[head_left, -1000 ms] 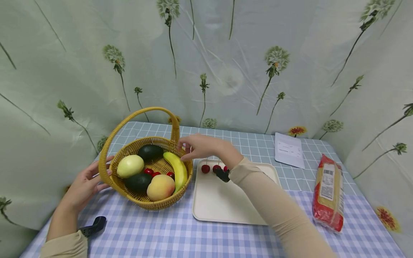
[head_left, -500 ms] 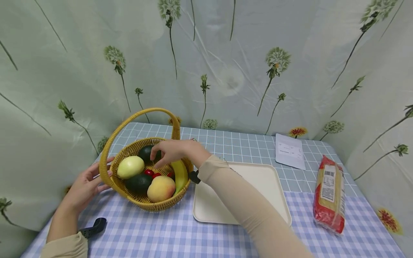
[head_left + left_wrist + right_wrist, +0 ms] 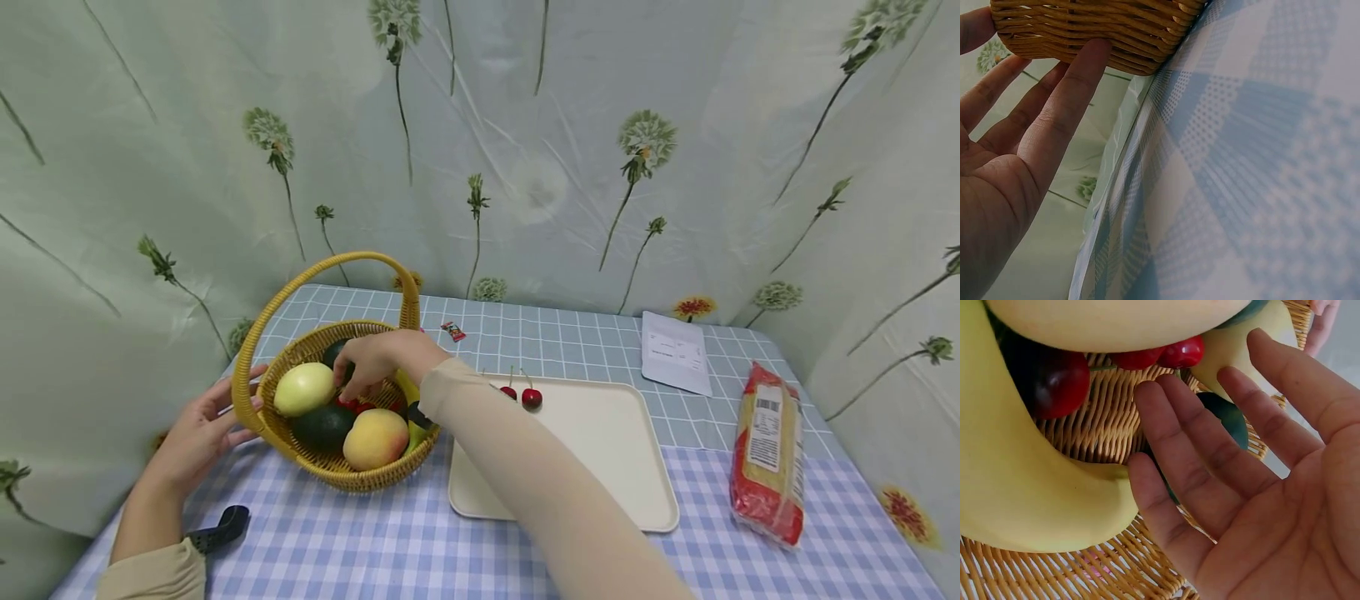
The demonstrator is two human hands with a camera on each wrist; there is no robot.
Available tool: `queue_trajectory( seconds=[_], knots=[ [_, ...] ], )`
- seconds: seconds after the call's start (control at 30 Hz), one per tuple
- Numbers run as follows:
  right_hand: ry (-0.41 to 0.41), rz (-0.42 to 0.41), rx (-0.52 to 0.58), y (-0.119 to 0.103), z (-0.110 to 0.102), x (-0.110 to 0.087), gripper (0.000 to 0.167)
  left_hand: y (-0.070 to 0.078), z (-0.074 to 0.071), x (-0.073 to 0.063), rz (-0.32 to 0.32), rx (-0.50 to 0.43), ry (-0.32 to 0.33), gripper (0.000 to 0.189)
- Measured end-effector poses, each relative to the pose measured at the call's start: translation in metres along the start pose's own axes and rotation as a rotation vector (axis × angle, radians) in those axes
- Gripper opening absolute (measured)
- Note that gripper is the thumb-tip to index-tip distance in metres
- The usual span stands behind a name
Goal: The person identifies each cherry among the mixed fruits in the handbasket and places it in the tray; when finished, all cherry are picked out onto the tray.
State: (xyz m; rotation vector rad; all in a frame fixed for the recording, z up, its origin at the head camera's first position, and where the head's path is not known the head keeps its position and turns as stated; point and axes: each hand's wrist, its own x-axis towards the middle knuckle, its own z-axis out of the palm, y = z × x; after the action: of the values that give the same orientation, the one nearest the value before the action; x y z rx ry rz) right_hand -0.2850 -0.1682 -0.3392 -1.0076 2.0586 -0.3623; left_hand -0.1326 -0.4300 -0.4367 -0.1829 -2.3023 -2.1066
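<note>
A wicker basket (image 3: 360, 479) with a tall handle holds a peach (image 3: 377, 439), a pale yellow-green fruit (image 3: 303, 389), dark green avocado-like fruits (image 3: 322, 429), a banana (image 3: 1047, 494) and red cherries (image 3: 1182, 353). My left hand (image 3: 191, 433) touches the basket's left side; in the left wrist view a fingertip rests against the woven wall. Down inside the basket is my right hand (image 3: 375, 360), over the cherries. The right wrist view shows its fingers (image 3: 1197, 469) slightly bent and apart, with nothing between them.
A cream tray (image 3: 600, 467) stands right of the basket, with cherries (image 3: 531, 399) near its far left edge. A small red-wrapped sweet (image 3: 453, 331) lies behind it. Farther right are a white pouch (image 3: 675, 350) and a red-and-clear bag (image 3: 767, 458). A patterned curtain hangs behind.
My right hand has moved left from the basket's right rim, across the banana and down among the fruit. The sweet and tray cherries now show from behind the arm. My left hand stays put.
</note>
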Motion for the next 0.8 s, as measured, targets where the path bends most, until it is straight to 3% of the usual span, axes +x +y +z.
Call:
queue_trajectory(
  seconds=[0.33, 0.8],
  knots=[
    [-0.050, 0.111, 0.044, -0.0043, 0.0001, 0.0024, 0.040, 0.0008, 0.0009, 0.0017, -0.016, 0.006, 0.003, 0.053],
    [-0.074, 0.154, -0.002, -0.0081, 0.0005, 0.0091, 0.039, 0.0005, 0.0004, 0.0010, -0.016, 0.024, 0.012, 0.053]
  ],
)
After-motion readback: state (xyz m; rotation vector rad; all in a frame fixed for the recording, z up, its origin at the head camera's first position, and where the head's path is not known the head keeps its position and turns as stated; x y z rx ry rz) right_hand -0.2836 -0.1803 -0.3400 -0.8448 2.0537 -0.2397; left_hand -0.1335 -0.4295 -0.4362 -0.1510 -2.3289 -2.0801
